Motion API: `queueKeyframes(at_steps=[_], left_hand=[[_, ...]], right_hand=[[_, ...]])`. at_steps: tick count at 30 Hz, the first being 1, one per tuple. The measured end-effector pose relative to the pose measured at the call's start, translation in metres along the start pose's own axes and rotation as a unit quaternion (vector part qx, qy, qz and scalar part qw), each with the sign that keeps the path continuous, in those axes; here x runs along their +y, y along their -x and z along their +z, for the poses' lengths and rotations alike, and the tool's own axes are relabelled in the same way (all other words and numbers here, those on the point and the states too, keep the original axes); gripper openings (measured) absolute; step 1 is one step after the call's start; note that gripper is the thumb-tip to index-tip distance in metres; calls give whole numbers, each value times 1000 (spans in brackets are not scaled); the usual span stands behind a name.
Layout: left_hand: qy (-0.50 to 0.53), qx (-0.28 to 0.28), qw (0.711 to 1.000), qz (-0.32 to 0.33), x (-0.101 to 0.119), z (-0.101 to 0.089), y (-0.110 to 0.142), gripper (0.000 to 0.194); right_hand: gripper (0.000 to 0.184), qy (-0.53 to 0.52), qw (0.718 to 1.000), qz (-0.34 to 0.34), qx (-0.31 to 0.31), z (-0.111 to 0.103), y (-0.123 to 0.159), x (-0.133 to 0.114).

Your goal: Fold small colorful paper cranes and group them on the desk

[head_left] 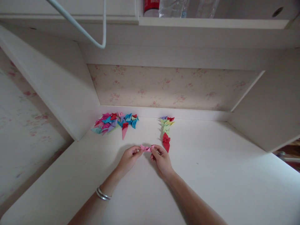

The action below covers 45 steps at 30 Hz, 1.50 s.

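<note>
Both my hands meet over the white desk (211,175), pinching small pink folded paper pieces (147,148) between them. My left hand (129,158) grips the left end with closed fingers; silver bangles circle its wrist. My right hand (161,160) grips the right end, fingers closed too. Just right of my right hand lies a chain of joined folded pieces (166,131), red at the near end, then green, yellow and purple farther back.
A heap of loose folded paper pieces (116,122) in pink, blue, red and purple lies at the back left by the side panel. Floral wallpaper backs the alcove. Bottles (173,7) stand on the shelf above. A white hanger hook (93,28) hangs top left.
</note>
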<state>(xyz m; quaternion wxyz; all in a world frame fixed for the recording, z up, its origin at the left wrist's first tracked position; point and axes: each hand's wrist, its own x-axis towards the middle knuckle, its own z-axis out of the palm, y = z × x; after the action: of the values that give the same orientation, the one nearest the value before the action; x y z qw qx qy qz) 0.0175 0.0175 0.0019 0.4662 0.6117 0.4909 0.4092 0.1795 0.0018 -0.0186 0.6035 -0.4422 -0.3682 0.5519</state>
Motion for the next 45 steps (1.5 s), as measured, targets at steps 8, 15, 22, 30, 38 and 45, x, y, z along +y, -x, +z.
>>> queueKeyframes(at_steps=[8,15,22,30,38,45], left_hand=[[0,-3,1000,-17,-3,0,-2,40],[36,-16,998,-51,2,-1,1,42],[49,-16,997,-62,1,-1,1,41],[46,-18,997,-66,2,0,1,41],[45,-36,996,-64,3,-1,0,42],[43,-25,997,-59,3,0,-1,47]], right_hand=[[33,6,1000,-8,2,0,-1,2],[32,20,1000,-6,7,-1,-1,2],[33,25,1000,-4,5,-2,-1,5],[33,44,999,-6,7,-1,-2,4],[37,41,999,1,8,-1,0,2],[37,39,999,-1,3,-2,0,3]])
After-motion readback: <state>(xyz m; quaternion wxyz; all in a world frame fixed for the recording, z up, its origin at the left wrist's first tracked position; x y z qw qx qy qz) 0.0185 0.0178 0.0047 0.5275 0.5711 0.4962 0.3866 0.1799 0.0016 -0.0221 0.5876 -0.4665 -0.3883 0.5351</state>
